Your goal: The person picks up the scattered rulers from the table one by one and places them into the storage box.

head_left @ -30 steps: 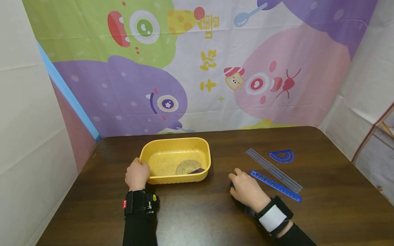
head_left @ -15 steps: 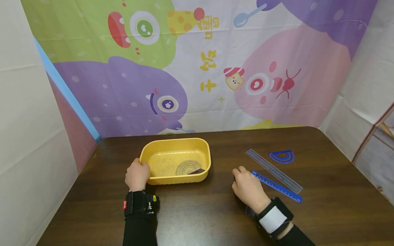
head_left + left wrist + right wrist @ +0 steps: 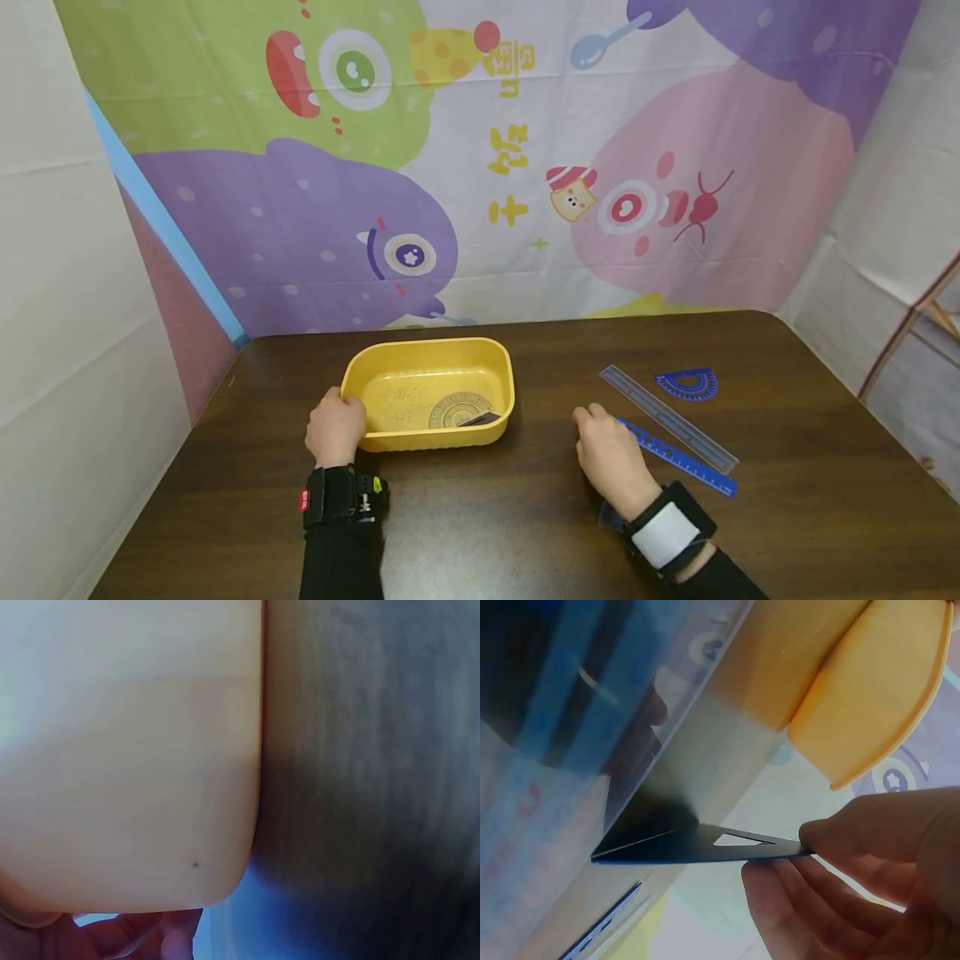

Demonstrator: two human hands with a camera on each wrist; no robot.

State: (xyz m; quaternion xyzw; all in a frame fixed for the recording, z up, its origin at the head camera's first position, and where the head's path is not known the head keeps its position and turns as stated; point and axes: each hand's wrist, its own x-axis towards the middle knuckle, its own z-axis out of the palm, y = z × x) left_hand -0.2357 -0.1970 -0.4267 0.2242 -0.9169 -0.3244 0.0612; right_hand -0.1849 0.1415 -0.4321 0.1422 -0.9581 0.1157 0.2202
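My left hand [image 3: 335, 427] grips the left end of a yellow plastic tub [image 3: 420, 442]; in the left wrist view the tub's wall [image 3: 150, 787] covers most of that hand. Inside the tub lie a clear protractor [image 3: 450, 408] and a small dark flat piece [image 3: 480, 419]. My right hand [image 3: 613, 458] is just above the table, right of the tub. In the right wrist view its thumb and fingers pinch one corner of a blue set square [image 3: 682, 844] with a triangular cut-out. The hand hides the set square in the head view.
Beside my right hand a blue ruler [image 3: 678, 458] lies slanted, with a clear ruler [image 3: 667, 417] behind it. Farther back is a blue protractor [image 3: 688, 385]. The brown table [image 3: 480, 533] ends at a cartoon-printed cloth [image 3: 510, 283].
My right hand has shifted slightly right, towards the blue ruler, and the blue bit seen at its fingers is now hidden. The left hand and tub stay in place.
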